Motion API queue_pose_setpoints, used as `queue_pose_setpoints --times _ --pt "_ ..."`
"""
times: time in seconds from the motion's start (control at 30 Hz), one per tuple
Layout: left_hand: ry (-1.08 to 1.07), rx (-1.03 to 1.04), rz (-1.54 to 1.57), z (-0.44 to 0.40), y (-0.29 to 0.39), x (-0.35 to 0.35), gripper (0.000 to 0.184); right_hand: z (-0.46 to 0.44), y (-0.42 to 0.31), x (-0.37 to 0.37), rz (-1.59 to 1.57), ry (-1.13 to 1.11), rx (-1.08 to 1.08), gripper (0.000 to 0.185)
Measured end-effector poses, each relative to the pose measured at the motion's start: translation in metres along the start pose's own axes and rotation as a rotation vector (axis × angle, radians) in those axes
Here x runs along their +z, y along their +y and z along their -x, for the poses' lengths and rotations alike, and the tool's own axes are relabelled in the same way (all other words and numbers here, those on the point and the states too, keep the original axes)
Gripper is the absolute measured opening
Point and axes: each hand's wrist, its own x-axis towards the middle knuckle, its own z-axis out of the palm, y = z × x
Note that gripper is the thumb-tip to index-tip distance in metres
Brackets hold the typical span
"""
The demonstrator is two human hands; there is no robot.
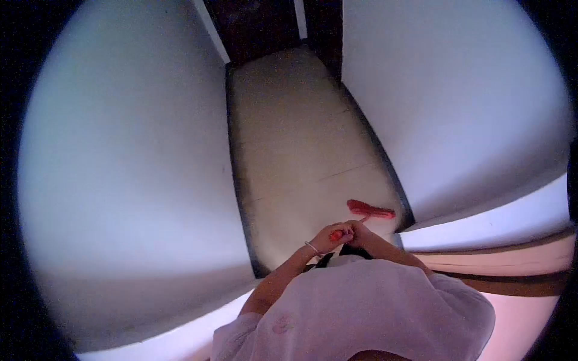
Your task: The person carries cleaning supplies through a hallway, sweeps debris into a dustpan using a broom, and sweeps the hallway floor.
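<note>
A red broom (pixel 372 210) has its head on the tiled floor, near the right wall. Its thin handle runs back toward my body and ends in an orange-red tip between my hands. My left hand (pixel 330 237), with a light bracelet at the wrist, is closed round the handle near that tip. Close against it, my right hand (pixel 359 233) is also closed on the handle, just nearer the broom head. The two hands touch or nearly touch in front of my light shirt.
A narrow corridor floor (pixel 295 132) stretches ahead between a left wall (pixel 132 150) and a right wall (pixel 445 108), with dark skirting along both. Dark doors (pixel 259 27) stand at the far end. The right wall's corner is close to my right arm.
</note>
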Motion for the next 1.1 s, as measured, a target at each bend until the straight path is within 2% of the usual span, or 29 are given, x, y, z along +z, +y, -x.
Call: queue_pose_setpoints --times 0.03,0.13,0.2,0.23,0.27,0.3,0.37,0.4,0.43,0.5,0.57,0.6,0.63,0.67,0.7,0.73,0.77,0.8,0.83,0.87,0.9,0.93,0.97,1.0,1.07,1.1 --pt "0.059 -0.022 0.055 0.002 -0.004 -0.011 0.008 -0.01 -0.001 -0.023 0.576 0.125 0.006 0.016" --pt "0.12 -0.005 0.137 -0.006 0.003 -0.027 0.007 -0.038 -0.007 -0.038 1.258 0.385 -0.299 0.017" --pt "0.212 -0.071 0.419 0.016 0.012 -0.039 0.009 -0.057 -0.023 -0.011 0.368 1.084 0.405 0.015" --pt "0.229 -0.059 0.227 0.027 0.003 -0.038 0.009 -0.057 -0.01 -0.029 0.356 1.088 0.39 0.015" --pt "0.2 -0.054 0.223 0.035 0.004 -0.058 0.009 -0.082 -0.006 -0.082 0.727 0.885 0.419 0.014" --pt "0.376 -0.033 0.144 0.03 0.011 -0.075 0.009 -0.098 -0.013 -0.061 0.905 0.838 0.448 0.012" --pt "0.667 -0.088 0.343 0.02 0.024 -0.122 0.009 -0.138 -0.03 -0.015 1.185 0.738 0.438 0.009" --pt "0.786 -0.176 0.619 0.01 0.025 -0.137 0.009 -0.152 -0.042 0.006 1.309 0.67 0.408 0.008" --pt "0.778 -0.18 0.605 0.004 0.041 -0.15 0.009 -0.162 -0.056 0.035 1.412 0.618 0.371 0.009" --pt "0.837 -0.157 0.391 -0.003 0.08 -0.196 0.009 -0.187 -0.086 0.097 1.575 0.52 0.289 0.012" --pt "0.814 -0.17 0.403 -0.036 0.105 -0.244 0.009 -0.209 -0.13 0.168 1.689 0.463 0.185 0.016" --pt "0.789 -0.169 0.41 -0.051 0.115 -0.254 0.009 -0.21 -0.153 0.203 1.717 0.446 0.128 0.018" --pt "0.614 -0.063 0.41 -0.072 0.13 -0.265 0.003 -0.212 -0.183 0.23 1.672 0.41 0.129 0.02" --pt "0.607 -0.061 0.415 -0.074 0.15 -0.254 0.003 -0.203 -0.173 0.22 1.792 0.457 -0.095 0.02" --pt "0.479 0.028 0.287 -0.091 0.173 -0.264 0.002 -0.214 -0.181 0.207 1.887 0.506 -0.31 0.021" --pt "0.351 0.114 0.165 -0.104 0.189 -0.268 0.006 -0.221 -0.189 0.194 1.842 0.543 -0.33 0.024" --pt "0.35 0.097 0.191 -0.117 0.2 -0.27 0.006 -0.223 -0.201 0.203 1.817 0.569 -0.323 0.025" --pt "0.247 0.16 0.056 -0.13 0.209 -0.272 0.007 -0.224 -0.213 0.213 1.793 0.594 -0.316 0.026" --pt "0.144 0.227 -0.082 -0.142 0.217 -0.275 0.009 -0.222 -0.228 0.256 1.711 0.597 -0.366 0.021" --pt "0.147 0.247 -0.055 -0.09 0.243 -0.29 0.009 -0.242 -0.193 0.319 1.654 0.605 -0.419 0.017" --pt "0.113 0.293 -0.098 -0.081 0.243 -0.284 0.01 -0.247 -0.184 0.304 1.658 0.616 -0.406 0.017" --pt "0.083 0.333 -0.14 -0.086 0.25 -0.287 0.01 -0.258 -0.188 0.276 0.927 0.791 -0.302 0.016" --pt "0.084 0.317 -0.113 -0.106 0.254 -0.311 0.01 -0.279 -0.207 0.285 0.177 0.898 -0.183 0.017" --pt "0.022 0.321 -0.148 -0.113 0.256 -0.328 0.011 -0.29 -0.21 0.296 0.176 0.918 -0.168 0.017" --pt "-0.037 0.335 -0.179 -0.114 0.267 -0.35 0.012 -0.308 -0.216 0.332 0.193 1.042 -0.332 0.018" --pt "-0.086 0.346 -0.157 -0.124 0.289 -0.38 0.012 -0.327 -0.233 0.353 0.2 1.045 -0.337 0.018"
